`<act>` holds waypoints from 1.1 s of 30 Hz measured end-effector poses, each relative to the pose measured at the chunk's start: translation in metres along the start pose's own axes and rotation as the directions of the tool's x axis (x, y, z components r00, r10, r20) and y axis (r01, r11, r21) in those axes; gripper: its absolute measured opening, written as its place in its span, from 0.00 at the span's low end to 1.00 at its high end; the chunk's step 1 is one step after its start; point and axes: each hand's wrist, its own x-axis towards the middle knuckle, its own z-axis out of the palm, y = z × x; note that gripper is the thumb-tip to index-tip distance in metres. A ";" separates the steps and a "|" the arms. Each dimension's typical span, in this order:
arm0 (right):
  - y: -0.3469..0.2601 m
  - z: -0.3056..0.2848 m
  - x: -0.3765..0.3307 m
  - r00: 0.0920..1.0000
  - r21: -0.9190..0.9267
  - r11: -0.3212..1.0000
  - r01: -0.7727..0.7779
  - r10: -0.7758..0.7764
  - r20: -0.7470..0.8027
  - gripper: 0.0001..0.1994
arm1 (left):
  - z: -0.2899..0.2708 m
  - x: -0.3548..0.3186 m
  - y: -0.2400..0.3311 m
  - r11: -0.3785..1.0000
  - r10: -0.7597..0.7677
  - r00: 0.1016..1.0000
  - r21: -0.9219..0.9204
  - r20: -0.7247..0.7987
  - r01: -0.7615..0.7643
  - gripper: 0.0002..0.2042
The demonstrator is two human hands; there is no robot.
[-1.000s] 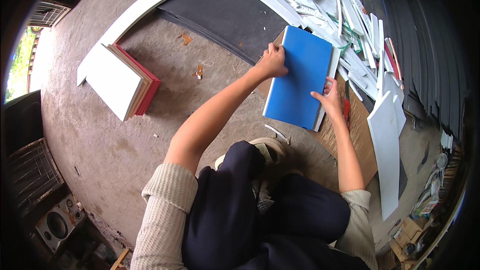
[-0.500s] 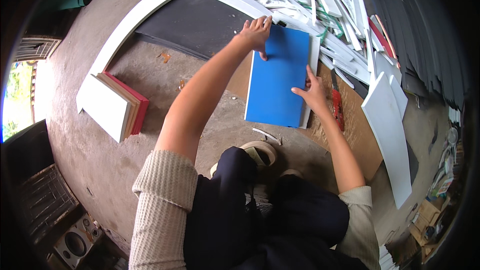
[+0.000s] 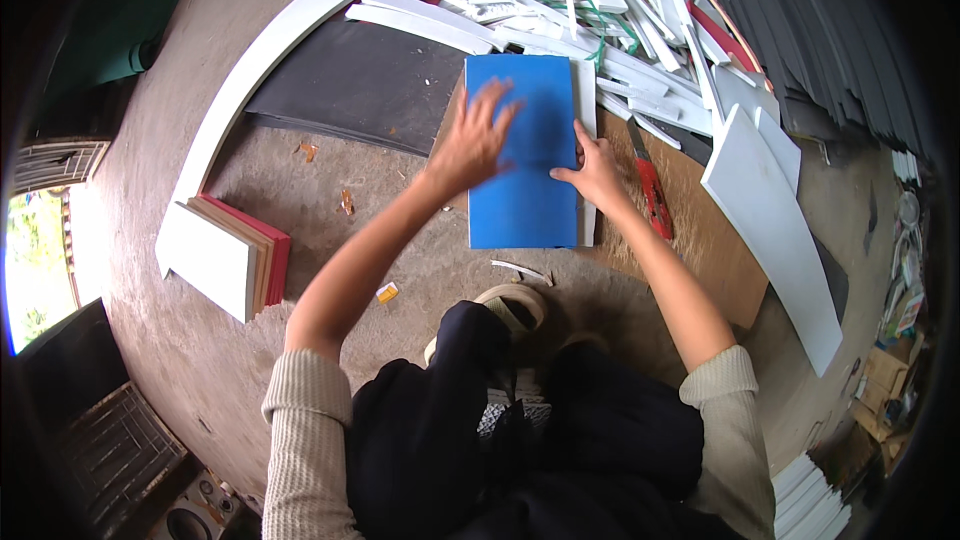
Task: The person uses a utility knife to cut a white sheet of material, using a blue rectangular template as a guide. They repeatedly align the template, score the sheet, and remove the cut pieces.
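Observation:
A rectangular blue sheet point(image 3: 525, 210) lies on a slightly offset white sheet point(image 3: 587, 115), both over a brown board point(image 3: 700, 260) on the floor. My left hand point(image 3: 472, 145), smeared by motion, is over the blue sheet's left part with its fingers spread and nothing in them. At the sheet's right edge, my right hand point(image 3: 592, 175) has its thumb on the blue face and its fingers along the edge, gripping it. Just right of that hand, a red-handled utility knife point(image 3: 652, 195) rests on the brown board.
White offcut strips point(image 3: 610, 50) are heaped at the far side. A black sheet point(image 3: 340, 85) and a long curved white strip point(image 3: 240, 70) lie at the far left. Stacked white, tan and red panels point(image 3: 225, 255) stand at left; large white pieces point(image 3: 770, 230) lie at right.
My left hand has come off the sheet's top left corner and moved nearer, over the blue face. My right hand stays on the right edge. The view has shifted slightly.

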 end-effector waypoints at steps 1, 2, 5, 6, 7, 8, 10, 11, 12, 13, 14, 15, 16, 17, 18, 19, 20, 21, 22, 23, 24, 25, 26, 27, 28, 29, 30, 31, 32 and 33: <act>0.005 -0.003 0.000 1.000 -0.020 1.000 -0.018 0.018 -0.010 0.45 | -0.009 -0.014 0.028 0.990 0.042 0.996 -0.140 0.082 -0.031 0.54; 0.006 -0.004 0.002 1.000 -0.029 0.999 -0.024 0.024 -0.012 0.45 | -0.021 -0.025 0.049 0.984 0.109 0.977 -0.160 0.185 -0.080 0.52; 0.002 0.000 0.003 1.000 0.012 1.000 -0.009 0.009 0.000 0.45 | -0.022 -0.048 0.073 0.983 0.099 0.956 -0.174 0.277 -0.052 0.50; 0.002 0.002 0.001 1.000 0.028 1.000 0.000 0.000 -0.010 0.45 | -0.019 -0.051 0.076 0.985 0.068 0.960 -0.171 0.272 -0.022 0.50; 0.003 0.003 0.000 1.000 0.045 0.999 0.010 -0.009 -0.020 0.45 | -0.016 -0.053 0.075 0.986 0.063 0.967 -0.168 0.246 -0.021 0.51; 0.004 0.003 0.001 1.000 0.050 0.999 0.008 -0.007 -0.017 0.45 | -0.013 -0.055 0.075 0.986 0.058 0.974 -0.165 0.220 -0.022 0.51; 0.003 0.003 0.000 1.000 0.069 0.998 -0.001 0.002 -0.014 0.44 | -0.009 -0.056 0.075 0.987 0.058 0.984 -0.160 0.167 -0.031 0.52; 0.002 0.004 -0.003 1.000 0.036 0.999 -0.002 0.003 -0.015 0.44 | -0.008 -0.058 0.077 0.990 0.057 0.980 -0.140 0.193 -0.030 0.51; 0.001 0.002 -0.003 1.000 0.004 1.000 0.003 -0.003 -0.026 0.44 | -0.009 -0.056 0.077 0.993 0.059 0.976 -0.112 0.212 -0.036 0.51; 0.000 0.002 -0.004 0.999 -0.028 1.000 0.008 -0.009 -0.039 0.44 | -0.011 -0.054 0.078 0.995 0.062 0.971 -0.084 0.230 -0.043 0.51; -0.001 0.003 -0.009 0.999 -0.023 1.000 0.007 -0.008 -0.039 0.37 | -0.012 -0.053 0.078 0.997 0.073 0.973 -0.046 0.221 -0.064 0.50; -0.001 0.000 -0.012 0.997 -0.042 0.999 0.009 -0.012 -0.076 0.34 | -0.017 -0.048 0.076 0.996 0.071 0.966 -0.063 0.250 -0.057 0.49; -0.001 -0.004 -0.015 0.994 -0.060 0.998 0.008 -0.014 -0.113 0.31 | -0.021 -0.041 0.074 0.995 0.072 0.958 -0.080 0.279 -0.051 0.49; 0.001 -0.009 -0.018 0.989 -0.077 0.997 0.004 -0.016 -0.150 0.28 | -0.024 -0.035 0.073 0.994 0.074 0.948 -0.097 0.308 -0.046 0.48; 0.006 -0.017 -0.020 0.964 -0.120 0.990 -0.068 0.035 -0.262 0.25 | -0.023 -0.028 0.069 0.995 0.075 0.968 -0.082 0.240 -0.057 0.48; 0.009 -0.024 -0.023 0.928 -0.147 0.979 -0.144 0.082 -0.365 0.22 | -0.023 -0.021 0.063 0.997 0.016 0.960 -0.075 0.280 0.005 0.49; 0.012 -0.030 -0.028 0.899 -0.335 0.906 -0.258 0.098 -0.428 0.22 | -0.023 -0.013 0.056 0.996 -0.043 0.947 -0.066 0.319 0.067 0.49; 0.017 -0.037 -0.034 0.890 -0.408 0.876 -0.257 0.050 -0.453 0.23 | -0.021 -0.004 0.051 0.990 -0.098 0.929 -0.059 0.356 0.127 0.50; 0.036 -0.042 -0.038 0.880 -0.451 0.847 -0.283 0.042 -0.473 0.23 | -0.020 0.009 0.051 0.973 -0.129 0.918 -0.130 0.375 0.190 0.53; 0.054 -0.043 -0.040 0.870 -0.491 0.815 -0.309 0.034 -0.492 0.23 | -0.019 0.019 0.054 0.970 -0.135 0.904 -0.130 0.406 0.204 0.54; 0.058 -0.041 -0.042 0.880 -0.487 0.814 -0.317 0.062 -0.470 0.23 | -0.019 0.024 0.055 0.967 -0.152 0.880 -0.115 0.450 0.226 0.55; 0.061 -0.039 -0.044 0.890 -0.483 0.813 -0.324 0.088 -0.448 0.23 | -0.020 0.028 0.056 0.964 -0.169 0.854 -0.099 0.491 0.248 0.56; 0.064 -0.037 -0.045 0.898 -0.481 0.812 -0.330 0.114 -0.425 0.23 | -0.016 0.029 0.058 0.964 -0.167 0.868 -0.109 0.468 0.244 0.57; 0.068 -0.036 -0.046 0.895 -0.491 0.807 -0.328 0.098 -0.436 0.23 | -0.014 0.031 0.060 0.965 -0.163 0.864 -0.106 0.477 0.240 0.58; 0.071 -0.036 -0.047 0.891 -0.503 0.801 -0.326 0.082 -0.447 0.23 | -0.013 0.034 0.062 0.966 -0.159 0.860 -0.104 0.484 0.237 0.58; 0.074 -0.037 -0.048 0.887 -0.516 0.793 -0.324 0.065 -0.457 0.22 | -0.011 0.036 0.064 0.967 -0.156 0.857 -0.103 0.491 0.235 0.58; 0.070 -0.035 -0.047 0.883 -0.503 0.811 -0.298 0.033 -0.469 0.20 | -0.006 0.031 0.061 0.978 -0.122 0.902 -0.108 0.414 0.181 0.59; 0.053 -0.036 -0.042 0.880 -0.317 0.898 -0.306 0.140 -0.454 0.19 | -0.001 0.023 0.053 0.986 -0.090 0.939 -0.103 0.333 0.131 0.60; 0.034 -0.037 -0.036 0.878 -0.117 0.943 -0.312 0.239 -0.414 0.19 | 0.005 0.018 0.044 0.992 -0.057 0.966 -0.093 0.251 0.083 0.61; 0.018 -0.037 -0.033 0.875 0.079 0.941 -0.328 0.334 -0.351 0.18 | 0.006 0.017 0.043 0.988 -0.096 0.954 -0.088 0.286 0.125 0.62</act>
